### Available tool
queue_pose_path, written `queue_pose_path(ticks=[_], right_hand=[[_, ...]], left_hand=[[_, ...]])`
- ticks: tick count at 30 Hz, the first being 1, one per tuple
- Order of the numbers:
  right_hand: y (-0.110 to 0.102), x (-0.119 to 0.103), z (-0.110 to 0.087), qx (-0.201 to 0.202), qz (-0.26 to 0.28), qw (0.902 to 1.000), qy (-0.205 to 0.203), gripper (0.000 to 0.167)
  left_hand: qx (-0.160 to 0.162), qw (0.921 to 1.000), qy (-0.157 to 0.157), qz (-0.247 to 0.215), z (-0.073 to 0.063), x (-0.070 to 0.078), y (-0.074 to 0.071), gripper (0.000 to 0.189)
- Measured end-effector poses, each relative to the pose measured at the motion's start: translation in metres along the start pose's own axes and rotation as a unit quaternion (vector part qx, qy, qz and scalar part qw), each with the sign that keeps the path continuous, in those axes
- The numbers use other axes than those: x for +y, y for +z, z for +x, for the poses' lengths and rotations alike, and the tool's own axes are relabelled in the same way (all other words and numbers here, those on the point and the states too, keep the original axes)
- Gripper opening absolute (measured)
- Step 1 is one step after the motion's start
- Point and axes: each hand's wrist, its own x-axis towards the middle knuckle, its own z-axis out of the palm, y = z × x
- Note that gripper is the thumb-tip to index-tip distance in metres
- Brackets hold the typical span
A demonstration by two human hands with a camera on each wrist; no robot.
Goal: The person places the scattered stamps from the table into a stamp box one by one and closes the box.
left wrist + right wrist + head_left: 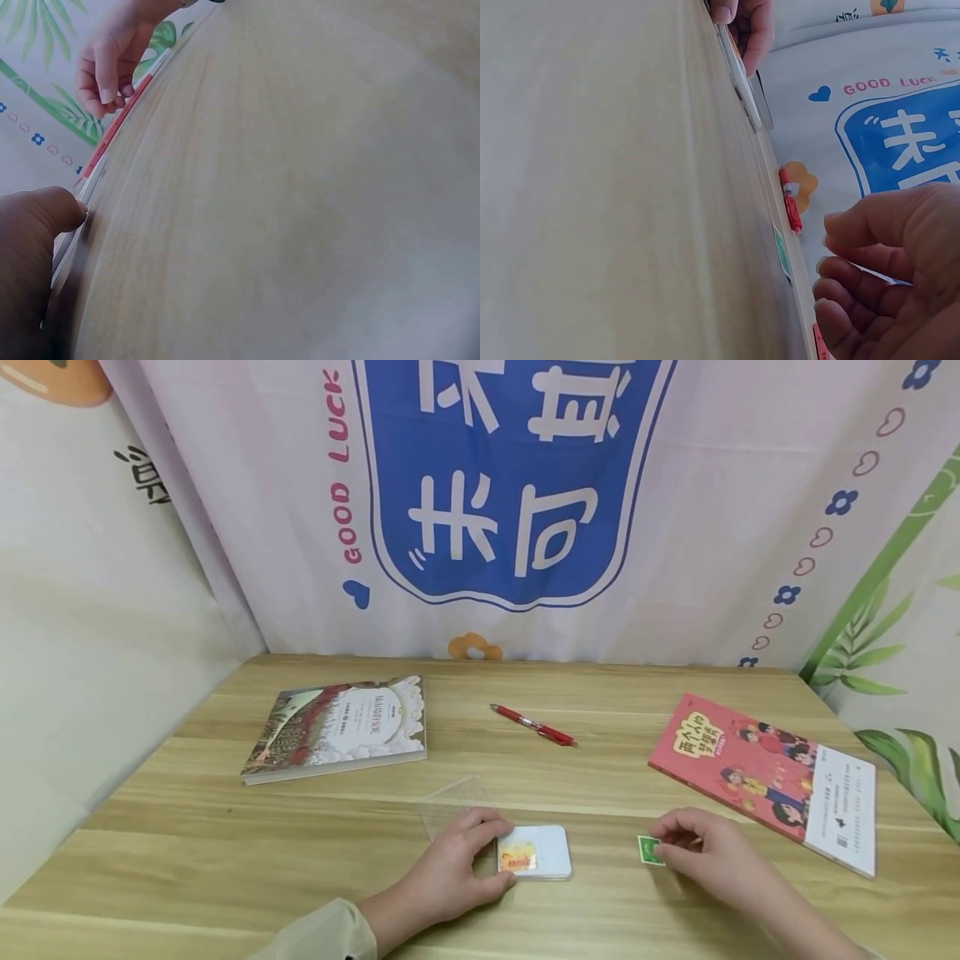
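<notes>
My left hand (450, 868) holds the left end of a flat white case (552, 850), thumb on the near side and fingers on the far side. On the case lies a small yellow and red stamp-like piece (519, 857). A clear plastic flap (448, 800) stands out behind the left hand; how it joins the case is hidden. My right hand (711, 853) hovers with loosely curled fingers by a small green stamp-like piece (647, 850). In the right wrist view the green piece (781, 251) lies on the table, apart from the fingertips (832, 225).
A thick book with a white and dark cover (352, 727) lies at the back left of the wooden table (225, 852). A red pen (531, 724) lies at the back middle. A red and white book (765, 777) lies on the right. Printed curtains (285, 527) hang behind.
</notes>
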Motion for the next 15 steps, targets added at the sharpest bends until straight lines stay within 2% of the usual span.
queue_pose_path(ticks=[5,15], right_hand=[[0.001,0.005,-0.002,0.009,-0.013,0.9998,0.015,0.016],[0.008,0.012,0.001,0.026,-0.028,0.9993,0.005,0.016]], left_hand=[[-0.003,1.0000,0.000,-0.002,0.000,0.000,-0.001,0.045],[0.001,1.0000,-0.003,0.003,0.000,0.001,-0.001,0.046]])
